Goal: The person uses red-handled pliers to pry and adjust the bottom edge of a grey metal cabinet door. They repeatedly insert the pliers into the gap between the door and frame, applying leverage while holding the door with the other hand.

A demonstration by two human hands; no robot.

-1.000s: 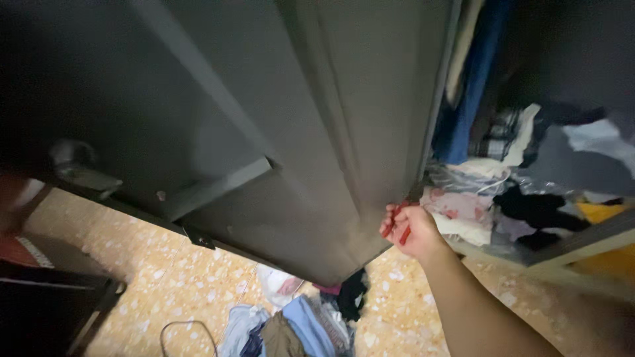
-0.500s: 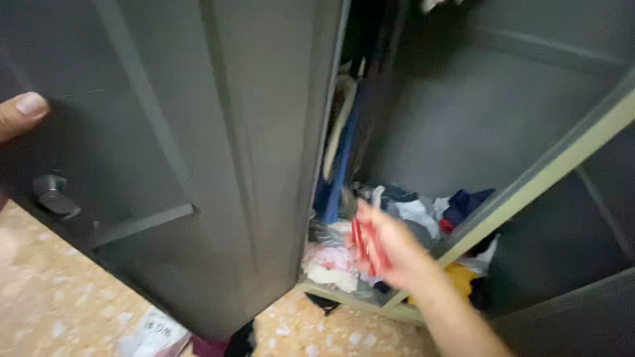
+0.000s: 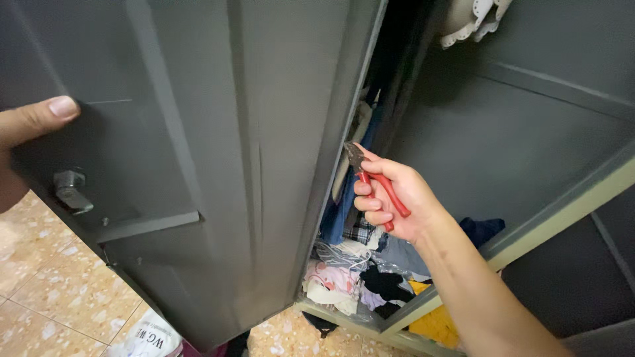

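Pliers held at the cabinet door edge
Your right hand point(image 3: 397, 201) has its fingers wrapped tight on the red-handled pliers point(image 3: 376, 185), nose pointing up-left, just beside the door point(image 3: 218, 165) edge; your left hand point(image 3: 30, 135) grips the door's outer edge

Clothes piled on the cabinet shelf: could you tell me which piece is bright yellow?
The yellow cloth at the pile's lower right edge, beneath the right hand; the neighbouring pieces are pink, white, black or blue.

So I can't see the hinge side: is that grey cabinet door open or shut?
Open: the cabinet door stands swung out, exposing piled clothes inside.
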